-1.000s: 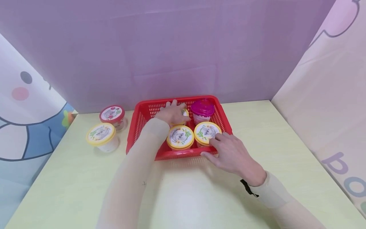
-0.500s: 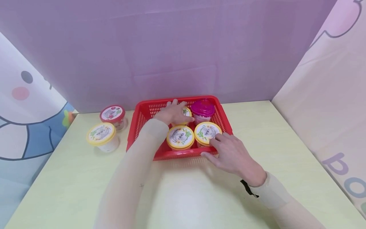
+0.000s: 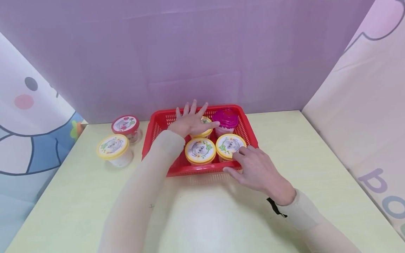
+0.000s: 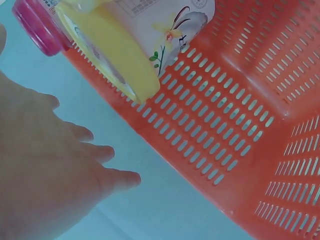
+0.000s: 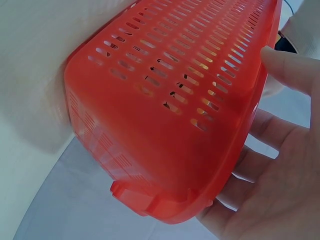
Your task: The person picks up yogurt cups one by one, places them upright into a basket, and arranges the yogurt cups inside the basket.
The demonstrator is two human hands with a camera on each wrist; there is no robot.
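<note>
My left hand [image 3: 189, 122] hovers with spread fingers over the back of a red plastic basket [image 3: 190, 171]. Just below it, partly hidden, stands a yellow-lidded paper tub [image 3: 205, 133]. The left wrist view shows that hand [image 4: 55, 160] apart from the tub [image 4: 115, 52]. My right hand [image 3: 257, 172] grips the basket's front rim near the right corner. Its thumb [image 5: 287, 67] lies on the outer side of the rim, with the fingers over the top. Inside the basket are also a front-left yellow-lidded tub [image 3: 200, 151], a front-right one [image 3: 228, 146] and a magenta-lidded cup [image 3: 225, 118].
Left of the basket on the pale table [image 3: 202, 218] stand a red-lidded tub [image 3: 125, 125] and a yellow-lidded tub [image 3: 113, 147]. A purple cloth backdrop [image 3: 196, 52] rises right behind the basket. Printed cloths flank both sides.
My left hand has lifted off the back yellow-lidded tub, its fingers straightening and spreading. More of that tub's lid shows now. The right hand has kept its place on the rim.
</note>
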